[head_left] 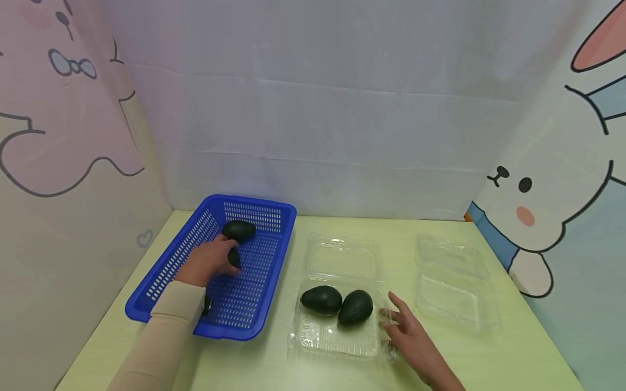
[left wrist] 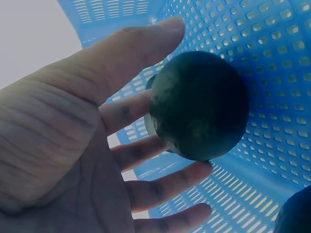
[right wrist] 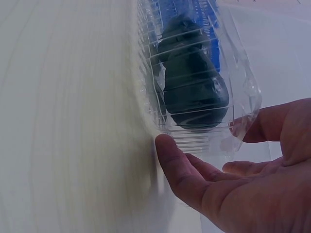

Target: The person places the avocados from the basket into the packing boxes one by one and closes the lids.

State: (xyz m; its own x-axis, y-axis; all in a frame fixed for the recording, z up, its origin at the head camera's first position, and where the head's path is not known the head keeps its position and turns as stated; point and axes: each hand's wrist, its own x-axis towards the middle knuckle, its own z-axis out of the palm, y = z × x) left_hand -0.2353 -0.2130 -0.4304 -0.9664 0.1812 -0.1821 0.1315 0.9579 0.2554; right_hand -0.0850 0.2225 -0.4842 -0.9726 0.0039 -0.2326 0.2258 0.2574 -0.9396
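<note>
In the head view my left hand (head_left: 207,262) reaches into a blue plastic basket (head_left: 268,288). Its spread fingers and thumb surround a dark avocado (left wrist: 201,107), and a gap shows beside the thumb in the left wrist view. Another avocado (head_left: 238,231) lies just beyond, while a third (head_left: 207,305) is partly hidden under the sleeve. My right hand (head_left: 411,339), fingers loosely bent, is at the right side of an unfolded clear clamshell box (head_left: 337,343). Two avocados, one on the left (head_left: 321,300) and one on the right (head_left: 356,308), sit in its base.
A second clear clamshell box (head_left: 452,296), unfolded, lies on the pale wooden table (head_left: 525,347) at the right. A white curtain (head_left: 332,136) hangs behind the table, and cartoon-printed panels flank it on both sides.
</note>
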